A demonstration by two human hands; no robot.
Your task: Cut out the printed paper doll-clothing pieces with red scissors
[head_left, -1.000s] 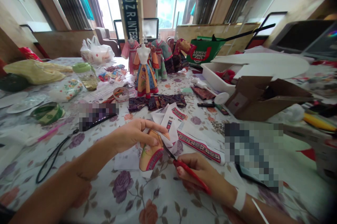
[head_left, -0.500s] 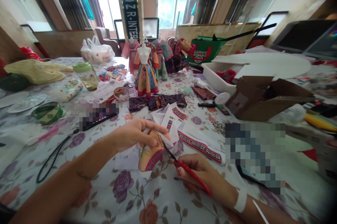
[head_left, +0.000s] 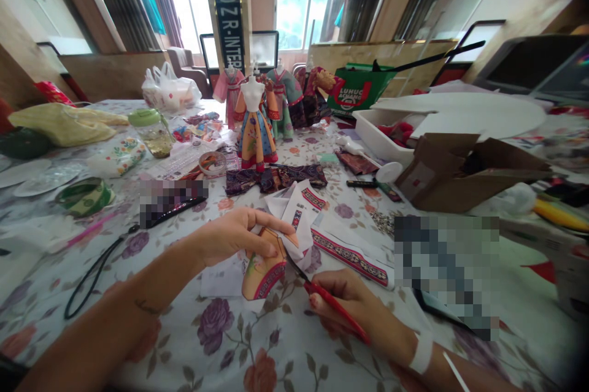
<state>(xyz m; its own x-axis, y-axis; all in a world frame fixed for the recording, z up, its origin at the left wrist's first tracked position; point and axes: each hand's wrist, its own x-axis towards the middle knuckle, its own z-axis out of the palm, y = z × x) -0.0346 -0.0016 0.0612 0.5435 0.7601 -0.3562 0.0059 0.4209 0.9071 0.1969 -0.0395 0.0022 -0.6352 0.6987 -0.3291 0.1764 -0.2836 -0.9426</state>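
My left hand point(head_left: 248, 232) pinches a printed fabric piece point(head_left: 262, 272), orange-yellow with a pink and dark patterned border, just above the table. Red-handled scissors point(head_left: 338, 309) are gripped in my right hand point(head_left: 345, 294). Their dark blades point up and left and meet the right edge of the piece near my left fingertips; whether the blades are parted is hard to make out. White fabric point(head_left: 301, 242) hangs crumpled behind the cut edge. Beyond lie white strips with a red and black patterned band point(head_left: 352, 257).
Small dress forms in costumes, one with an orange and blue skirt point(head_left: 257, 134), stand mid-table. Folded dark patterned cloth point(head_left: 276, 178) lies before them. A cardboard box point(head_left: 437, 171) and white bin point(head_left: 363, 128) are at right; a green tape roll point(head_left: 85, 197) and lidded jug point(head_left: 154, 137) at left.
Almost nothing differs. Both hands keep their places, with the scissors still at the edge of the fabric piece.
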